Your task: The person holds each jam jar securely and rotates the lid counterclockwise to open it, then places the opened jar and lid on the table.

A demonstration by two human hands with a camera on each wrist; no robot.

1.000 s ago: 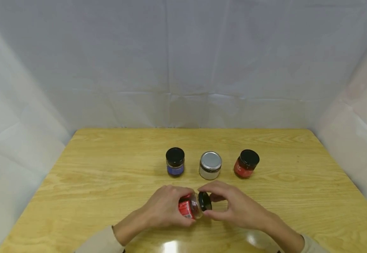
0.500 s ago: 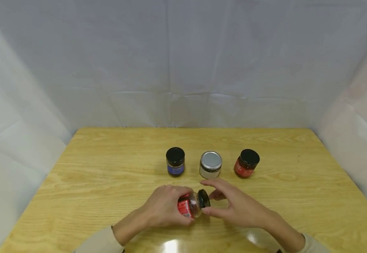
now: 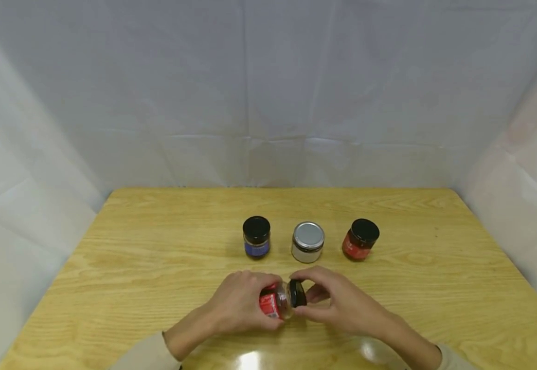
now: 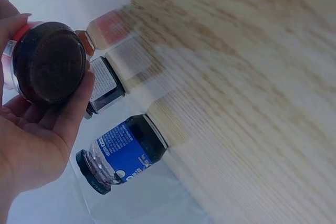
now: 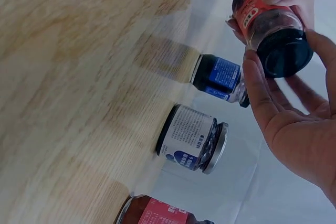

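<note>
My left hand (image 3: 243,303) grips a glass jar with a red label (image 3: 270,304) around its body. The jar lies tilted on its side above the table, with its neck pointing right. Its black lid (image 3: 298,293) sits at the mouth, and my right hand (image 3: 342,303) pinches that lid's edge between thumb and fingers. In the left wrist view the jar's dark round base (image 4: 51,64) faces the camera. The right wrist view gives the lid's top (image 5: 286,53), with thumb and fingers at its rim. How tightly the lid is seated cannot be told.
Beyond the hands, three jars stand upright in a row: a blue-labelled one with a black lid (image 3: 256,237), a white-labelled one with a silver lid (image 3: 307,242), and a red-labelled one with a black lid (image 3: 360,239). White sheeting (image 3: 287,92) surrounds the wooden table (image 3: 157,241).
Half a second ago my right fingers were spread away from the lid's top edge; now they are back on it. The left hand and the standing jars have stayed in place.
</note>
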